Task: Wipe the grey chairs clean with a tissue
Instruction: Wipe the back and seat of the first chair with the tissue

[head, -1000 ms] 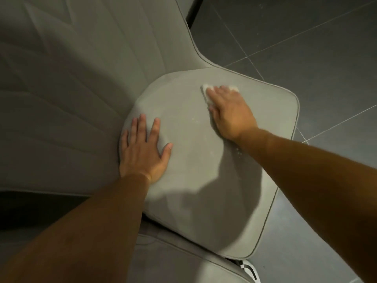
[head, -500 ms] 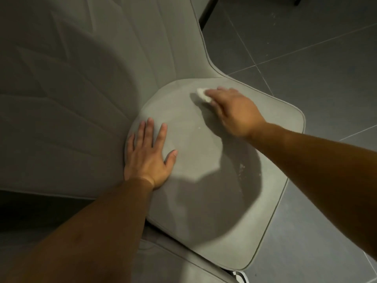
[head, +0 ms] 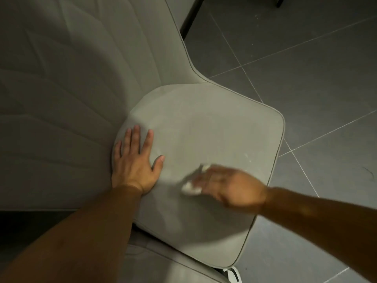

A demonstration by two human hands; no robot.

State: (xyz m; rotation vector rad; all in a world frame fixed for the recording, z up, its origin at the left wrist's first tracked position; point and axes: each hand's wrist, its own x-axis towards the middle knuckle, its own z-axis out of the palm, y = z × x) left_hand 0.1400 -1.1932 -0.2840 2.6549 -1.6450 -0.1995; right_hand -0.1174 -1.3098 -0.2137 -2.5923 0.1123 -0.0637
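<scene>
A grey upholstered chair fills the view, its seat cushion (head: 206,123) in the middle and its quilted backrest (head: 67,82) to the left. My left hand (head: 133,166) lies flat with spread fingers on the seat's left edge, next to the backrest. My right hand (head: 228,185), blurred by motion, presses a crumpled white tissue (head: 190,188) onto the seat's near middle; the tissue shows at the fingertips. A few pale specks (head: 246,157) lie on the seat near its right edge.
Dark grey floor tiles (head: 316,82) with light grout lines lie to the right. A dark furniture leg (head: 190,15) stands behind the chair at the top. Another grey cushioned surface (head: 163,268) sits under the seat's near edge, with a white object (head: 231,274) beside it.
My right hand has swept the tissue from the far side of the seat toward me, to the near middle. My left hand stays flat in the same spot.
</scene>
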